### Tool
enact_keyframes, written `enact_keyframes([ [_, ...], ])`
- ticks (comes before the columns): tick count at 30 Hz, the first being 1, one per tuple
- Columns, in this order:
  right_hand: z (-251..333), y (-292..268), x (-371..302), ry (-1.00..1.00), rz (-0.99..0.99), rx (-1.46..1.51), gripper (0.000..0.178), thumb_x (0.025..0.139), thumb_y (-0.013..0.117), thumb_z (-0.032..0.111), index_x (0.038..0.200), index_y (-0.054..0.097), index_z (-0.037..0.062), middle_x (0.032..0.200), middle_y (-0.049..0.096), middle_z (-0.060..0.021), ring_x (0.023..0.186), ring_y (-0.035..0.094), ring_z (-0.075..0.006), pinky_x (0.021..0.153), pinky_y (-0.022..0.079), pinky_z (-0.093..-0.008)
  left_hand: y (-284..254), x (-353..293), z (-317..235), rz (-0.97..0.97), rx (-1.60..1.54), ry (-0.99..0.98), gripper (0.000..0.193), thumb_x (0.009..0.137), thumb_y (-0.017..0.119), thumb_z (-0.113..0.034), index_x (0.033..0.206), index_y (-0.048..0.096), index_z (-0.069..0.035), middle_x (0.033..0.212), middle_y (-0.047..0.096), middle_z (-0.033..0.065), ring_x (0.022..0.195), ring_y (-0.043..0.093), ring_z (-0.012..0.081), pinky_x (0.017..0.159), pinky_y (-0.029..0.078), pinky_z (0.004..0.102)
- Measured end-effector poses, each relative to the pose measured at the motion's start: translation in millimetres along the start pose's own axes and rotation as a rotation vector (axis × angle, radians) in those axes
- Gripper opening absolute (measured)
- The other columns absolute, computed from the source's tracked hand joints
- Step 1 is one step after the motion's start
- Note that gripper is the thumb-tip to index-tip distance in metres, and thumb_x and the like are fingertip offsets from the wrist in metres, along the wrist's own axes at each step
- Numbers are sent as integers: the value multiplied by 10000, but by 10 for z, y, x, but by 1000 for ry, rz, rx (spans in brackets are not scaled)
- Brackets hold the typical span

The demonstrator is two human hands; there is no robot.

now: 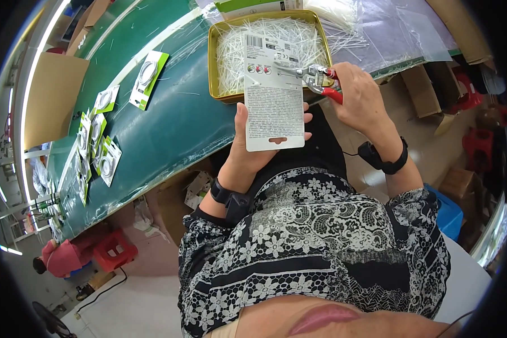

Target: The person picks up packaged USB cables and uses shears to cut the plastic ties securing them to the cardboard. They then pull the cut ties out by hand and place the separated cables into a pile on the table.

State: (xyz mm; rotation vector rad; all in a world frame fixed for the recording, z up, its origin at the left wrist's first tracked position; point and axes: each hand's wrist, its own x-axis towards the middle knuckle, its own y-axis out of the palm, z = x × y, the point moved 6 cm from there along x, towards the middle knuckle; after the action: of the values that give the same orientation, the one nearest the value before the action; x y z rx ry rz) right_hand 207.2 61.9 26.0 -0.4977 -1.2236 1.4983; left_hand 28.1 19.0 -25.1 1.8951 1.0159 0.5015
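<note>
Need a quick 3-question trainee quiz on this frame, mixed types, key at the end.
1. True or false: the left hand holds a white packaging card.
2. The right hand grips: A) scissors B) red-handled pliers C) a marker.
3. What fills the gold tray on the green table?

Key: 1 true; 2 B; 3 thin white plastic ties.
</note>
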Motion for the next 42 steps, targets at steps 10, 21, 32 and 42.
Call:
enact_keyframes([
  [10, 252, 33, 40, -146, 12, 48, 368, 746, 659, 111, 1071, 500, 41, 968, 556, -142, 911, 543, -338, 795, 405, -405, -38, -3, 13, -142, 34, 31, 897, 850, 435, -718, 1437, 301, -53, 1347, 473, 196, 1245, 483, 356, 1003, 433, 547],
  [21, 212, 7, 23, -154, -36, 84, 346, 750, 660, 98, 1047, 500, 25, 880, 561, -140, 849, 565, -341, 754, 431, -407, -26, 0, -14, -89, 116, 54, 845, 883, 399, -689, 1439, 290, -62, 1363, 457, 174, 1238, 491, 320, 1016, 420, 536],
  [32, 107, 113, -89, -11, 30, 351, 333, 764, 685, 87, 1036, 502, 27, 829, 571, -156, 761, 584, -351, 697, 475, -384, -294, 46, -399, -269, 76, 252, 407, 917, 607, -78, 1286, 448, -14, 1220, 576, 94, 1106, 572, 207, 972, 469, 408],
  [42, 287, -227, 102, -12, -194, 70, 406, 760, 745, 186, 1054, 509, 36, 923, 589, -150, 876, 599, -341, 741, 486, -392, -227, -16, -491, -373, 443, 494, 364, 930, 580, -46, 1265, 449, 12, 1204, 584, 95, 1084, 573, 161, 949, 460, 318],
])
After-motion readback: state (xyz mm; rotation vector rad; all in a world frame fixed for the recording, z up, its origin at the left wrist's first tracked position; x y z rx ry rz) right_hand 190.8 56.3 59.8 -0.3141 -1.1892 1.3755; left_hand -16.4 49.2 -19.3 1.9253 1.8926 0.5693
